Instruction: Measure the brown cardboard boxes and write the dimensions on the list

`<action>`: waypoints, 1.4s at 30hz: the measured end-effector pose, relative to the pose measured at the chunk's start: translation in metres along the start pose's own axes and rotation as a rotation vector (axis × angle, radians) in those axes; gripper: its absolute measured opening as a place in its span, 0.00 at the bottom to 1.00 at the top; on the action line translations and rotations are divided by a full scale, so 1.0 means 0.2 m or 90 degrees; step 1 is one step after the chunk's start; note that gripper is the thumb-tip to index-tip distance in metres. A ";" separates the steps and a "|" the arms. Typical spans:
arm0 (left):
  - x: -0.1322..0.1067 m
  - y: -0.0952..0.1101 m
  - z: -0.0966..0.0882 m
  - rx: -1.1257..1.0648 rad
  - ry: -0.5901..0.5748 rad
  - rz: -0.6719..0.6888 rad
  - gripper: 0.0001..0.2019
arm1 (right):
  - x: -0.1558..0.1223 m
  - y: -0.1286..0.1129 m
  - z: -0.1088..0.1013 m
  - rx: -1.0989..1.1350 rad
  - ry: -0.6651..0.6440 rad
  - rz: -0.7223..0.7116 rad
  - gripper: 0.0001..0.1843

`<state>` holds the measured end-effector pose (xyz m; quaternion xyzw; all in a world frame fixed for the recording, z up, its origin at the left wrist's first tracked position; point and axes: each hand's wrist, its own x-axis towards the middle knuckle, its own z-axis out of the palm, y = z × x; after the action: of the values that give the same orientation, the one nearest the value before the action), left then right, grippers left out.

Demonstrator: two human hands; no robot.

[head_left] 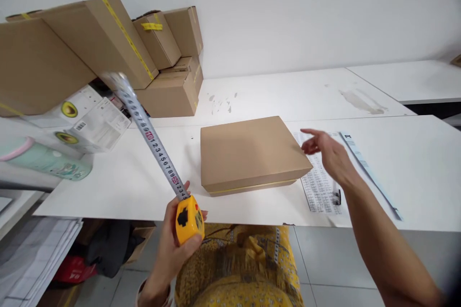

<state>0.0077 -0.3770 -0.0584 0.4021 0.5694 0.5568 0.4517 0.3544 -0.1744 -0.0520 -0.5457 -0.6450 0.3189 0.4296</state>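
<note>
My left hand (173,244) is closed around a yellow tape measure (190,220) at the table's front edge. Its blade (153,144) sticks out up and to the left, with numbers past 20 showing near the case; the far tip is blurred. In front of me a closed brown cardboard box (252,156) lies flat on the white table, with a thin yellow line along its front side. My right hand (326,156) hovers just off the box's right side, fingers loosely apart and holding nothing. Beneath that hand lies a printed sheet (320,189), partly covered by the box and hand.
Several cardboard boxes (169,93) are stacked at the back left. White cartons with avocado pictures (103,122) and a mint-green bottle (61,159) stand at the left. A pen (336,195) and a light-blue paper (370,177) lie at the right. The wall (288,14) is behind.
</note>
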 end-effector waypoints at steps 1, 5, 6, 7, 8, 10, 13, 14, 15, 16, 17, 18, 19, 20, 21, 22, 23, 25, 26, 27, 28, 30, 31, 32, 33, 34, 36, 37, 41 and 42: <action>0.02 -0.03 -0.02 0.009 0.000 -0.014 0.33 | -0.07 0.03 0.00 -0.037 -0.029 -0.009 0.35; 0.10 -0.06 -0.05 -0.036 -0.061 -0.036 0.35 | -0.23 0.01 0.06 -0.094 -0.105 -0.088 0.34; 0.13 -0.04 -0.05 -0.040 -0.064 -0.023 0.36 | -0.24 -0.03 0.07 -0.094 -0.103 -0.095 0.34; 0.16 0.00 -0.06 -0.043 -0.064 -0.005 0.37 | -0.23 -0.09 0.07 -0.098 -0.090 -0.090 0.34; 0.20 0.04 -0.08 -0.044 -0.066 0.015 0.38 | -0.21 -0.15 0.07 -0.110 -0.071 -0.073 0.32; 0.28 0.14 -0.09 -0.041 -0.073 0.048 0.38 | -0.15 -0.28 0.05 -0.155 -0.028 -0.035 0.28; 0.37 0.27 -0.08 0.000 -0.093 0.063 0.38 | -0.04 -0.40 0.03 -0.261 0.032 -0.048 0.24; 0.38 0.30 -0.06 0.012 -0.095 0.068 0.37 | 0.00 -0.41 0.03 -0.284 0.051 -0.078 0.23; 0.37 0.33 -0.05 0.023 -0.092 0.076 0.36 | 0.03 -0.42 0.03 -0.296 0.067 -0.116 0.22; 0.35 0.34 -0.02 0.033 -0.085 0.088 0.35 | 0.06 -0.42 0.04 -0.296 0.073 -0.156 0.21; 0.32 0.35 0.00 0.040 -0.076 0.106 0.34 | 0.08 -0.42 0.06 -0.290 0.065 -0.192 0.20; 0.27 0.35 0.02 0.043 -0.073 0.120 0.34 | 0.10 -0.41 0.08 -0.284 0.048 -0.221 0.19; 0.22 0.34 0.05 0.038 -0.083 0.124 0.34 | 0.12 -0.41 0.09 -0.285 0.028 -0.243 0.18; 0.17 0.33 0.07 0.017 -0.117 0.109 0.35 | 0.13 -0.41 0.11 -0.292 0.010 -0.257 0.18; 0.11 0.30 0.10 -0.016 -0.174 0.071 0.37 | 0.13 -0.41 0.13 -0.305 0.001 -0.268 0.19; 0.07 0.26 0.13 -0.054 -0.243 0.013 0.39 | 0.13 -0.41 0.15 -0.322 0.005 -0.276 0.19; 0.03 0.21 0.16 -0.086 -0.309 -0.050 0.40 | 0.13 -0.41 0.16 -0.336 0.015 -0.285 0.19; -0.01 0.11 0.22 -0.127 -0.403 -0.145 0.41 | 0.13 -0.42 0.17 -0.345 0.030 -0.299 0.17; -0.03 0.06 0.24 -0.142 -0.427 -0.171 0.40 | 0.13 -0.43 0.18 -0.345 0.033 -0.303 0.15; -0.03 0.02 0.26 -0.153 -0.440 -0.184 0.39 | 0.13 -0.43 0.18 -0.345 0.033 -0.306 0.14; -0.04 -0.01 0.27 -0.163 -0.445 -0.191 0.38 | 0.13 -0.44 0.18 -0.348 0.032 -0.310 0.14; -0.05 -0.06 0.28 -0.168 -0.453 -0.204 0.37 | 0.13 -0.45 0.18 -0.360 0.028 -0.326 0.13; -0.06 -0.07 0.28 -0.165 -0.457 -0.207 0.37 | 0.14 -0.45 0.18 -0.367 0.025 -0.335 0.14; -0.06 -0.07 0.28 -0.161 -0.459 -0.211 0.38 | 0.14 -0.46 0.19 -0.372 0.021 -0.344 0.14; -0.07 -0.07 0.27 -0.157 -0.460 -0.215 0.38 | 0.15 -0.46 0.19 -0.376 0.015 -0.354 0.15; -0.08 -0.07 0.26 -0.155 -0.460 -0.222 0.38 | 0.15 -0.46 0.19 -0.379 0.005 -0.365 0.16; -0.10 -0.07 0.25 -0.146 -0.455 -0.243 0.38 | 0.17 -0.46 0.21 -0.389 -0.015 -0.391 0.21; -0.11 -0.07 0.25 -0.139 -0.452 -0.259 0.38 | 0.18 -0.45 0.21 -0.395 -0.023 -0.405 0.23; -0.13 -0.06 0.25 -0.116 -0.451 -0.314 0.38 | 0.21 -0.43 0.22 -0.399 -0.039 -0.426 0.25; -0.13 -0.06 0.25 -0.123 -0.453 -0.320 0.38 | 0.21 -0.42 0.22 -0.394 -0.041 -0.426 0.25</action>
<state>0.0640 -0.3880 -0.0664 0.3738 0.4039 0.3071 0.7764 0.2758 -0.1470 0.0123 -0.3998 -0.8639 -0.0283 0.3051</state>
